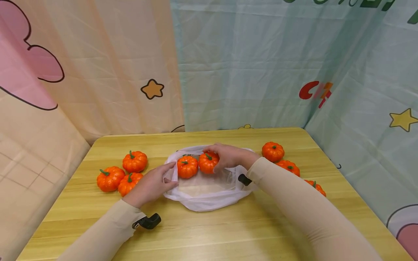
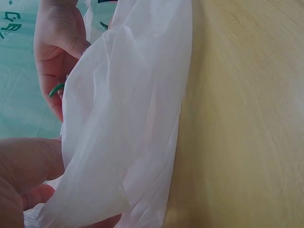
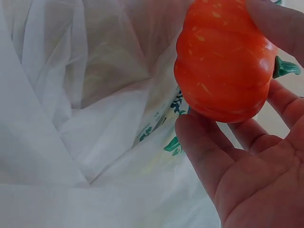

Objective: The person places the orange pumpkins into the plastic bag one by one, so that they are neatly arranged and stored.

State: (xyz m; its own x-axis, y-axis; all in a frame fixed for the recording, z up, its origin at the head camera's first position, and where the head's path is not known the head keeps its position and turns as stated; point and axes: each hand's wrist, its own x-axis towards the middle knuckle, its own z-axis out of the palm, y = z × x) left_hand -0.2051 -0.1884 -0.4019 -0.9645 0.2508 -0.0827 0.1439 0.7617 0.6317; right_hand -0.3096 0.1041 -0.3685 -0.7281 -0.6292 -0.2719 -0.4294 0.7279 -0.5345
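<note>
A white plastic bag (image 1: 209, 204) lies on the table with its mouth spread wide. At its left rim, my left hand (image 1: 153, 183) holds the thin plastic, thumb and forefinger apart; in the left wrist view, a fold of the bag (image 2: 128, 109) hides part of the fingers. My right hand (image 1: 230, 156) grips a small orange pumpkin (image 1: 208, 163) with a green stem, over the far part of the bag's opening. The right wrist view shows thumb and fingers round this pumpkin (image 3: 225, 61). Just left of it, another pumpkin (image 1: 187, 167) sits within the bag's mouth.
Three pumpkins (image 1: 135, 162) cluster left of the bag, one partly behind my left hand. Three more (image 1: 273, 151) stand in a slanting row at the right, partly covered by my right sleeve (image 1: 294, 195). Printed curtains (image 1: 241, 72) rise behind the wooden table (image 1: 183, 232).
</note>
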